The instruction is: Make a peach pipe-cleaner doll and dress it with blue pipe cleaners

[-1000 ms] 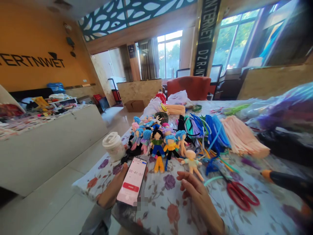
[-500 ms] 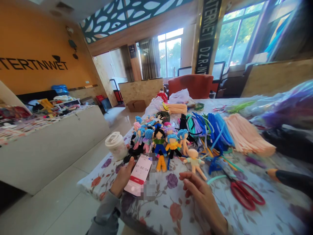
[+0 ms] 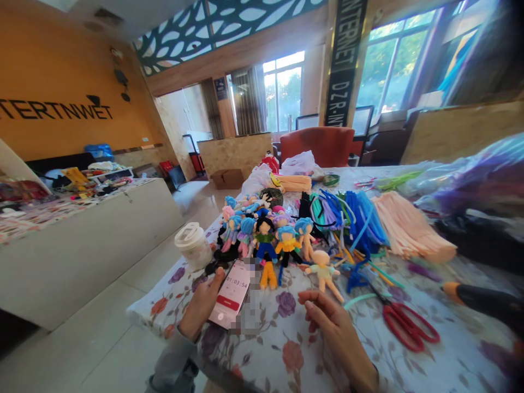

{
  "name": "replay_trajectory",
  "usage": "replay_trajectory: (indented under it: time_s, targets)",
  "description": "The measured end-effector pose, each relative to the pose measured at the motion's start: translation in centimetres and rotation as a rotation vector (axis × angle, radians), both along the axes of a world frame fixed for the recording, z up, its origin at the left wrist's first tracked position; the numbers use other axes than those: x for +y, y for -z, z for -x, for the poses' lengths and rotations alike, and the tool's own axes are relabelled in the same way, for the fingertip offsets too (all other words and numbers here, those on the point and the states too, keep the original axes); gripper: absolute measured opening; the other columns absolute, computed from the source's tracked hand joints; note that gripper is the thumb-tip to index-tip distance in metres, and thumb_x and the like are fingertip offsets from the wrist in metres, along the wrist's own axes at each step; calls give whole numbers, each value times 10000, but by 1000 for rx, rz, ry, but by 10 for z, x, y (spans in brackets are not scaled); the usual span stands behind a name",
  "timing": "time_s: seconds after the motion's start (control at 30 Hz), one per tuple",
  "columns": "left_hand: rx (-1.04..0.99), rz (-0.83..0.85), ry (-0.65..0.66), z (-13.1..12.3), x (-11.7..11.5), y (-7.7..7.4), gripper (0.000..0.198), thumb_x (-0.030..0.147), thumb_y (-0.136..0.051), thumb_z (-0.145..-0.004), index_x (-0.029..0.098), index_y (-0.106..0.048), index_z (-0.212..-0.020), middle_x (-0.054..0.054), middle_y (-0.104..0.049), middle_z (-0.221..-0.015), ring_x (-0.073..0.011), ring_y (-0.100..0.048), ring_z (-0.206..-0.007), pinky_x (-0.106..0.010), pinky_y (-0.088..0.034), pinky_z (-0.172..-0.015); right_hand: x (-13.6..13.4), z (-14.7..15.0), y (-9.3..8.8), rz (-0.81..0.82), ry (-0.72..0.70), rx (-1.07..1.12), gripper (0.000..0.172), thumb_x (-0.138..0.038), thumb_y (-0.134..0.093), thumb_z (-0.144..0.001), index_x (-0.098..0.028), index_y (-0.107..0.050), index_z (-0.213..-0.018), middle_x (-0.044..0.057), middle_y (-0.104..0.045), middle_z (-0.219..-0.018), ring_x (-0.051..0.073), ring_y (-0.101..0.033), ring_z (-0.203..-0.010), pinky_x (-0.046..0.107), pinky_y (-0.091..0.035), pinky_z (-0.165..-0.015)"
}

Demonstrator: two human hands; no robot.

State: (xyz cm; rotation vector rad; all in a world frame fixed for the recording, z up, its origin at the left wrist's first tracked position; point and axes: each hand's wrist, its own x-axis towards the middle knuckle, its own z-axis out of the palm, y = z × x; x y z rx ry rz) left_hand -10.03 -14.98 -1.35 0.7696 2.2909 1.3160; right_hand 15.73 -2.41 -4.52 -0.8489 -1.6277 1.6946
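Note:
My left hand (image 3: pixel 203 299) is closed around the edge of a smartphone (image 3: pixel 232 295), thumb on its near side. The lit screen reads 01:03:54 above a red bar. Over the flowered tablecloth, my right hand (image 3: pixel 327 319) hovers or rests with loosely bent fingers apart from each other and nothing in them. Just beyond its fingertips lies a small pale doll (image 3: pixel 323 273) in a light green top. Behind the phone sits a cluster of finished-looking fuzzy dolls (image 3: pixel 266 240) with blue, pink and black hair. Red-handled scissors (image 3: pixel 409 325) lie to the right of my right hand.
A lidded white cup (image 3: pixel 192 248) stands at the table's left edge. Bundles of blue pipe cleaners (image 3: pixel 364 221) and peach pipe cleaners (image 3: pixel 411 224) lie farther right. A black tool with an orange tip (image 3: pixel 470 295) and plastic bags (image 3: pixel 483 174) occupy the right side.
The camera view has shifted very slightly, moving the tabletop a little left in the picture. Both hands and the phone otherwise stay as they were.

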Motion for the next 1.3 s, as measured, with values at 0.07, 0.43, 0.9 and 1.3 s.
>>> replay_trajectory:
  time_s: [0.07,0.43,0.9,1.3]
  targets:
    - [-32,-42,-10,-1,-1,3,624,732,-467,-707,169,-731,-763,-93,-741,-689,-314,-671,-797,-377,-504,-697,0,0,0,11,8,4,320,-458,-569,-788,-197,-672,-940,-21,-543,-631,160,-569,-539,262,-461,-462]
    - [-6,-306,-104,-20,-15,-5,485,591,-552,-776,189,-667,-1021,-108,-689,-1166,-265,-608,-1094,-355,-432,-966,-2,2,5,-59,16,-19,438,-571,-459,-869,-199,-570,-668,-39,-476,-506,130,-476,-454,250,-385,-450]
    - [-337,-495,190,-150,52,12,235,313,-740,-672,189,-711,-869,-70,-734,-889,-230,-669,-865,-326,-524,-807,15,-6,4,283,-33,291,439,-540,-747,-664,-143,-720,-848,25,-641,-704,95,-539,-562,213,-422,-530]
    - [-332,-545,324,-172,67,23,123,270,-731,-706,214,-762,-811,-24,-632,-851,-172,-630,-778,-249,-508,-688,18,-22,4,175,47,266,367,-473,-770,-676,-138,-635,-612,-35,-546,-505,71,-462,-471,195,-352,-486]
